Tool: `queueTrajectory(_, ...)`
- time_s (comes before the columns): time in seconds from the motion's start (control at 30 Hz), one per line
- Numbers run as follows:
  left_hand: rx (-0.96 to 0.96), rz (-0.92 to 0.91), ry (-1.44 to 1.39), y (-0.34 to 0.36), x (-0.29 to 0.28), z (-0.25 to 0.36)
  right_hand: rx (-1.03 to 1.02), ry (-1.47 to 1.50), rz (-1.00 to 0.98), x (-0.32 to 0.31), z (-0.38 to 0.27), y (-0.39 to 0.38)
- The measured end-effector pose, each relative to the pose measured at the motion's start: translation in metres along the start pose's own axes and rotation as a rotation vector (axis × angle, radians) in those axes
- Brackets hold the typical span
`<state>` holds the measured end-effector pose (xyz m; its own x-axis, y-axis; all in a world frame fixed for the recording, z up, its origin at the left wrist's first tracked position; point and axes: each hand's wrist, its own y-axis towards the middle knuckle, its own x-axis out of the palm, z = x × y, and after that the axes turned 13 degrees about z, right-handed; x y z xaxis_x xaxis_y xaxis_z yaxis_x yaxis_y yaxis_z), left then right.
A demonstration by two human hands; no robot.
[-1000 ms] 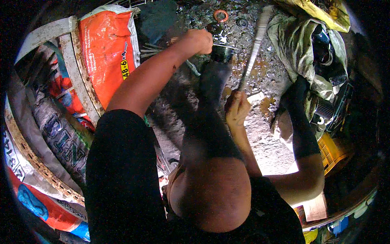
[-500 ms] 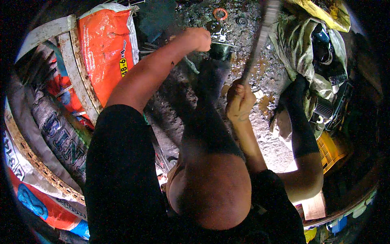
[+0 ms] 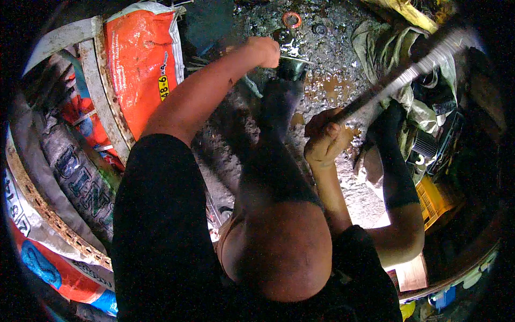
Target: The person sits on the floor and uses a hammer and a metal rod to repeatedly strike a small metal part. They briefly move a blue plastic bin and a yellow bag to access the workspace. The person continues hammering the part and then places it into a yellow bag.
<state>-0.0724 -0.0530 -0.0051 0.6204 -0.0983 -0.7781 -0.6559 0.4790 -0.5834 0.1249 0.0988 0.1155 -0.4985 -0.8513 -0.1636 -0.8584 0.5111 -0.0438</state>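
Observation:
My left hand (image 3: pixel 263 52) is closed at the far middle, its forearm reaching in from the left. A thin light-coloured metal rod (image 3: pixel 298 59) sticks out of it to the right, over a dark block (image 3: pixel 292 70) on the wet ground. My right hand (image 3: pixel 323 144) wraps round the lower end of a long bar-like tool (image 3: pixel 399 80). That tool slants up to the far right and is smeared by motion, so its exact kind and far end are unclear. What my left fingers press on inside the fist is hidden.
An orange ring (image 3: pixel 292 20) and a small dark ring (image 3: pixel 320 28) lie on the oily ground. Left stand an orange sack (image 3: pixel 142 70) and a rusty metal frame (image 3: pixel 96 70). Right are a crumpled pale sack (image 3: pixel 375 48) and a yellow plastic crate (image 3: pixel 432 201). My legs flank the middle.
The long tool has swung from nearly upright over to the right, and my right wrist has turned with it. My left hand and the rod have stayed almost in place.

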Motion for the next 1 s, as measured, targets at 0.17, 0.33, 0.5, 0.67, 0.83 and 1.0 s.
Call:
queueTrajectory(0.17, 0.088, 0.022, 0.000, 0.004, -0.016, 0.001, 0.249, -0.852, -0.342, -0.010, 0.077, -0.007)
queueTrajectory(0.33, 0.042, -0.018, 0.028, 0.012, 0.001, -0.004, 0.311, -0.597, -0.117, -0.016, 0.053, -0.013)
queueTrajectory(0.5, 0.082, -0.074, 0.034, 0.017, -0.013, -0.004, 0.439, -0.228, 0.108, -0.018, 0.062, -0.011)
queueTrajectory(0.67, 0.177, 0.066, 0.073, 0.009, -0.011, -0.009, 0.583, -0.378, 0.161, -0.042, 0.090, -0.017)
queueTrajectory(0.83, 0.121, 0.085, 0.043, -0.011, -0.008, -0.003, 0.614, -0.519, 0.130, -0.050, 0.092, -0.027)
queueTrajectory(1.0, 0.035, 0.140, -0.008, -0.017, -0.005, 0.002, 0.592, -0.488, 0.061, -0.049, 0.107, -0.040)
